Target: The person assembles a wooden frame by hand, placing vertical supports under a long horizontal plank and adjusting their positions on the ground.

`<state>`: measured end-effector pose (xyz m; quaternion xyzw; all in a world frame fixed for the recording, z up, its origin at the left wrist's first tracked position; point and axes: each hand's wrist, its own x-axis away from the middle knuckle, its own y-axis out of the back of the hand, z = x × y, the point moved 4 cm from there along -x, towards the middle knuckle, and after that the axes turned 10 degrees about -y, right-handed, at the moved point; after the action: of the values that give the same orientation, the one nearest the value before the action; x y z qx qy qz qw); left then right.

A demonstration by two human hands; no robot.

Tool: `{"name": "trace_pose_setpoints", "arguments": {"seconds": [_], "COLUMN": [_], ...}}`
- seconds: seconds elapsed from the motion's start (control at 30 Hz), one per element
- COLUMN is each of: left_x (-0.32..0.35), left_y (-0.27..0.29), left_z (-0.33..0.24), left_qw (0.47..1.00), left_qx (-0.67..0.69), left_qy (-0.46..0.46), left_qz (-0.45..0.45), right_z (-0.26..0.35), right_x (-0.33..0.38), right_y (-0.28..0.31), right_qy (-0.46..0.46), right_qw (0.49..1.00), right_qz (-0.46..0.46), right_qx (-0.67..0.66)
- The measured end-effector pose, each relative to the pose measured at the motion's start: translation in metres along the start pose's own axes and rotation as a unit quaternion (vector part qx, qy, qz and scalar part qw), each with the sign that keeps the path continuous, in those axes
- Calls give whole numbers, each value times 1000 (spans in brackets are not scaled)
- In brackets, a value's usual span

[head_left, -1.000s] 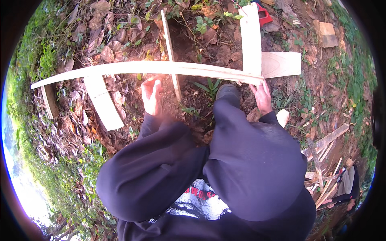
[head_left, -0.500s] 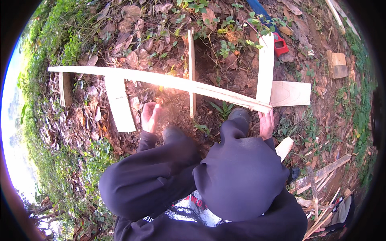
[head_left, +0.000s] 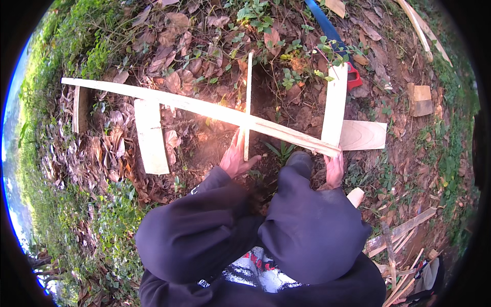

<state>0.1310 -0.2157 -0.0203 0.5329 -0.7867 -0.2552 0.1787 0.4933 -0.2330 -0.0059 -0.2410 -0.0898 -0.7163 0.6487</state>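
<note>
A ground of dry brown leaves (head_left: 169, 36), bare red-brown earth and small green weeds fills the view, with thicker grass along the left edge. Two forearms in loose dark sleeves (head_left: 307, 230) rise from the bottom of the picture and bend towards a frame of pale, rough-sawn wood lying on the ground.

The largest piece is a long thin batten (head_left: 199, 107), running from upper left down to the right. Three shorter pieces cross it. A flat wide slat (head_left: 151, 135) lies under it on the left. A narrow upright strip (head_left: 248, 102) crosses it near the middle. A second flat slat (head_left: 335, 105) crosses near its right end, and beside that end lies a broad board offcut (head_left: 364, 134) with visible curved grain.

The left hand (head_left: 236, 157) rests at the lower end of the narrow strip, thumb spread out to the right, fingers laid along the strip's left side; whether they close around it cannot be told. The right hand (head_left: 335, 169) sits just under the batten's right end, fingers pointing up and touching the wood; its grip is hidden too.

Farther off lie a saw with a blue blade and red handle (head_left: 337, 48), a small wooden block (head_left: 420, 99), and a heap of thin wood scraps (head_left: 404, 235) at lower right.
</note>
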Motion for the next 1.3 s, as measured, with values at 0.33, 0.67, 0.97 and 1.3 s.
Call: {"name": "trace_pose_setpoints", "arguments": {"seconds": [0.33, 0.67, 0.97, 1.3], "left_x": [11, 3, 1, 10], "left_y": [-15, -17, -15, -11], "left_z": [12, 8, 4, 14], "left_qw": [989, 989, 992, 996], "left_qx": [-28, 5, 15, 8], "left_qy": [18, 81, 85, 58], "left_qz": [-144, -123, -96, -67], "right_z": [101, 103, 79, -32], "right_x": [12, 14, 18, -6], "right_y": [-97, -106, -75, 14], "right_qy": [29, 28, 25, -28], "right_qw": [994, 994, 995, 996], "right_qz": [53, 59, 10, -69], "right_qx": [93, 92, 92, 51]}}
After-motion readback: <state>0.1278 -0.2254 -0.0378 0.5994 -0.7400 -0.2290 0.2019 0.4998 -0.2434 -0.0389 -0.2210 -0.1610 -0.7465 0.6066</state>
